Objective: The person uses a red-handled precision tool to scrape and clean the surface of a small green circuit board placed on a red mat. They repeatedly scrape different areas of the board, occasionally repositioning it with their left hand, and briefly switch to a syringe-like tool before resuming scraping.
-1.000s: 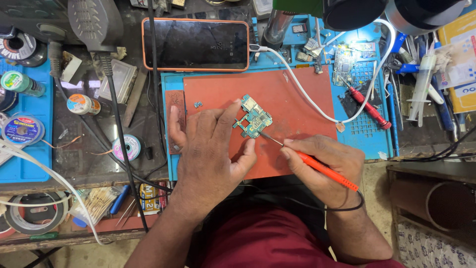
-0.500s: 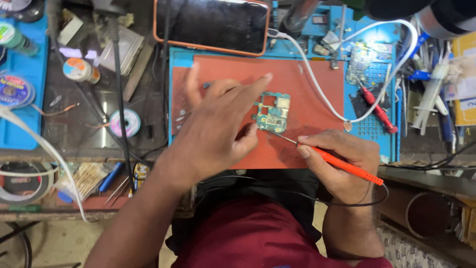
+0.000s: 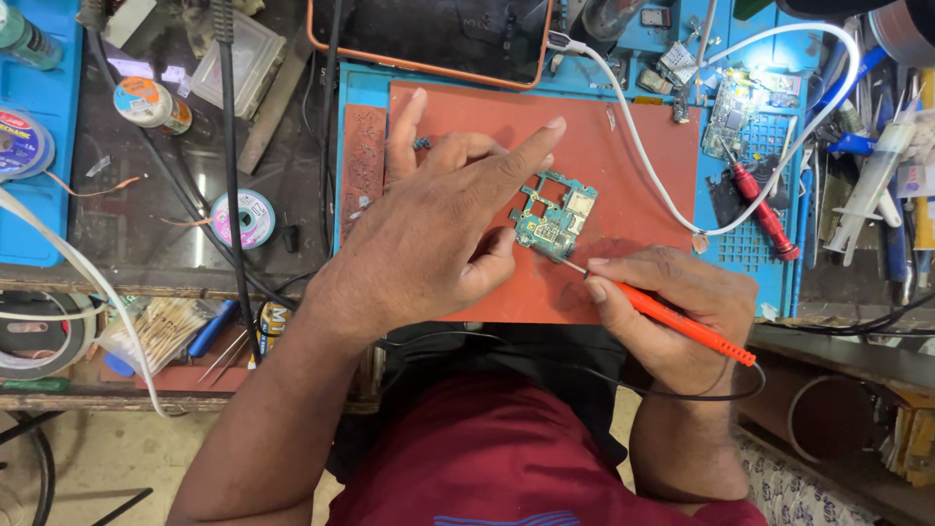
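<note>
Two hands work at the board (image 3: 553,218): left hand (image 3: 443,234) beside it, fingers spread wide; right hand (image 3: 672,312) gripping a probe (image 3: 672,319) touching its lower edge.

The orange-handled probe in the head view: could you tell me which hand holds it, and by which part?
The right hand holds the orange probe by the front of its handle, pen-style, tip on the circuit board. The left hand grips nothing; its thumb rests beside the board.

Red mat (image 3: 643,146) bare right of circuit board (image 3: 553,219); white cable (image 3: 643,156) crosses it.
</note>
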### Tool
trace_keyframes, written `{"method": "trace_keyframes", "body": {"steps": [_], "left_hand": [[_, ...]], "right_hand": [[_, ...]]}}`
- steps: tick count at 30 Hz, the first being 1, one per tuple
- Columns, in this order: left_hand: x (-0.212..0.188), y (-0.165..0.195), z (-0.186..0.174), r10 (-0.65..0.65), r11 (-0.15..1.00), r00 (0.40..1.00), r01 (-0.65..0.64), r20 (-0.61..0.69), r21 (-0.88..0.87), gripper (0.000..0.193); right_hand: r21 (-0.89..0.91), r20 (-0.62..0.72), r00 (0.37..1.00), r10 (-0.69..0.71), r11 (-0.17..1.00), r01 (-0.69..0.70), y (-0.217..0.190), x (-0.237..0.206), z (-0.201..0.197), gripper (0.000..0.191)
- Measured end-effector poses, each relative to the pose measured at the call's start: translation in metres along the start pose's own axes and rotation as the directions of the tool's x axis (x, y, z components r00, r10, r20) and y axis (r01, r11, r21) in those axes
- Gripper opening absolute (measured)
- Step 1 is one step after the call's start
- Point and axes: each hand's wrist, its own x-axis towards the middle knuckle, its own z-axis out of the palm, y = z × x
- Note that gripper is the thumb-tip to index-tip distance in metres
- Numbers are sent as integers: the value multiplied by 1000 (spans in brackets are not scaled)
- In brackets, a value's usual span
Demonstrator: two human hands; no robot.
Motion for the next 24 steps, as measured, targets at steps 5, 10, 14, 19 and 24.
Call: {"method": "trace_keyframes", "body": {"steps": [5, 10, 14, 19, 24], "left_hand": [[-1, 1, 0, -17, 1000, 1000, 17, 4, -19, 87], [-1, 1, 0, -8, 1000, 1000, 8, -6, -11, 86], [-1, 2, 0, -18, 1000, 1000, 18, 2, -4, 87], [-1, 3, 0, -17, 1000, 1000, 17, -8, -10, 86], [0, 4, 0, -8, 1000, 1000, 8, -9, 1, 85]], "right_hand": [[-26, -13, 1000, 12, 1000, -13, 0, 1, 0, 17], [-18, -17, 1000, -5, 1000, 5, -1, 1, 0, 17], [-33, -16, 1000, -6, 999, 5, -1, 1, 0, 19], [4, 4, 1000, 9, 1000, -9, -2, 0, 0, 17], [3, -4, 1000, 15, 1000, -15, 1, -1, -2, 18]]}}
